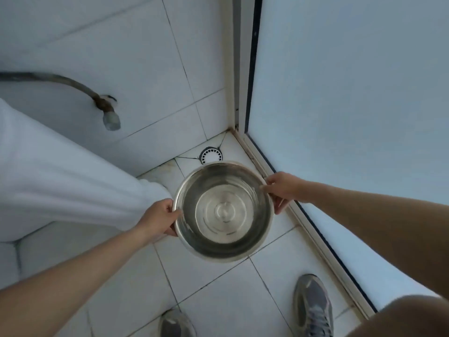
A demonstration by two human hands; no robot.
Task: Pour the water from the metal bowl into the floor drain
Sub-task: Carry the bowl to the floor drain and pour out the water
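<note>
A round metal bowl [223, 211] hangs above the white tiled floor, roughly level, with clear water showing faint ripples over its bottom. My left hand [159, 218] grips its left rim, thumb over the edge. My right hand [283, 189] grips the right rim the same way. The round floor drain [211, 154] with a slotted white cover sits in the floor's far corner, just beyond the bowl's far rim, which hides its near edge.
A white ceramic fixture [60, 181] fills the left side. A metal hose and valve [107, 110] come out of the tiled wall above it. A frosted glass door and its frame [303, 215] run along the right. My two grey shoes [313, 307] stand on the tiles below.
</note>
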